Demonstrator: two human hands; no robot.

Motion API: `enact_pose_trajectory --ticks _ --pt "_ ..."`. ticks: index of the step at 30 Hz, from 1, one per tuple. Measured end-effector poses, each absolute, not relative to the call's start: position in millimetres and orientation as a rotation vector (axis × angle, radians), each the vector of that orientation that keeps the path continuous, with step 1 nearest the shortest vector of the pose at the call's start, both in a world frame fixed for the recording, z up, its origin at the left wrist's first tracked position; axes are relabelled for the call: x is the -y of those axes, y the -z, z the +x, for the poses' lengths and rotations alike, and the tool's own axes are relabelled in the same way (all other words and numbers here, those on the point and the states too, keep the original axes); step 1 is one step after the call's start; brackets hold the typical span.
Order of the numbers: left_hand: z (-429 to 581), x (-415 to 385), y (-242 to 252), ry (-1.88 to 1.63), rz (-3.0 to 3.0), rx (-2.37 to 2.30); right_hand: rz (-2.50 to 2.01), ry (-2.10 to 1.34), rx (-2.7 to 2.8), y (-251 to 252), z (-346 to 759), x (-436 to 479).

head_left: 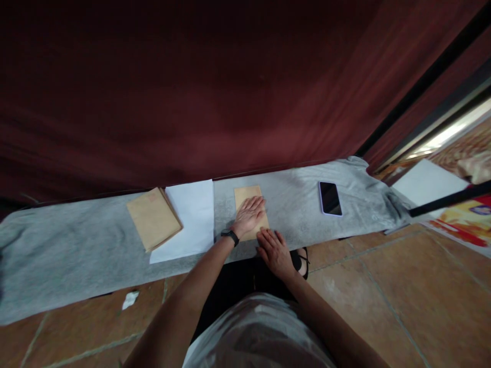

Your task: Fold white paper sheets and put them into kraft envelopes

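Observation:
A tan paper envelope (pixel 247 192) lies flat on the grey cloth in front of me. Across its middle rests my left hand (pixel 249 214), fingers stretched out and palm down, with a dark watch on the wrist. My right hand (pixel 275 250) touches the envelope's near right corner, its fingers spread and lying flat. Part of the envelope is hidden under both hands. To the left, a stack of tan envelopes (pixel 154 217) sits partly over white paper sheets (pixel 195 220).
The long narrow bench is covered by a grey cloth (pixel 76 245). A phone (pixel 330 199) lies on it at right. Behind hangs a dark red curtain (pixel 230 102). Crumpled white paper (pixel 130 300) is on the tiled floor (pixel 345 296). A black pole (pixel 448 201) stands out at right.

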State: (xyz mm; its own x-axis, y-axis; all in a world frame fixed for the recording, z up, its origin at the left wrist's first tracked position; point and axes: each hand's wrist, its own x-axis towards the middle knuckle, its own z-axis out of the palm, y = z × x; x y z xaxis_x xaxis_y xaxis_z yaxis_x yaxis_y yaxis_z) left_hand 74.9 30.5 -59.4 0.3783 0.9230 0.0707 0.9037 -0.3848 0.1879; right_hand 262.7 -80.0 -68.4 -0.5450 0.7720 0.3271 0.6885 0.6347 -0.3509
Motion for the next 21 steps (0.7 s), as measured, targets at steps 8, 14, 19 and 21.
enact_pose_trajectory --ticks 8,14,19,21 --pt "75.2 1.4 57.6 -0.198 2.58 -1.535 -1.148 -0.247 2.392 72.3 262.8 80.4" --pt "74.1 24.1 55.4 -0.155 2.617 -1.485 -1.154 -0.246 2.393 73.5 262.4 81.1" --pt "72.0 43.4 56.4 -0.166 2.64 -1.477 -1.149 -0.241 2.418 72.3 263.8 81.2" --pt "71.2 51.3 56.4 -0.172 2.639 -1.505 -1.149 -0.238 2.435 71.1 264.8 81.1"
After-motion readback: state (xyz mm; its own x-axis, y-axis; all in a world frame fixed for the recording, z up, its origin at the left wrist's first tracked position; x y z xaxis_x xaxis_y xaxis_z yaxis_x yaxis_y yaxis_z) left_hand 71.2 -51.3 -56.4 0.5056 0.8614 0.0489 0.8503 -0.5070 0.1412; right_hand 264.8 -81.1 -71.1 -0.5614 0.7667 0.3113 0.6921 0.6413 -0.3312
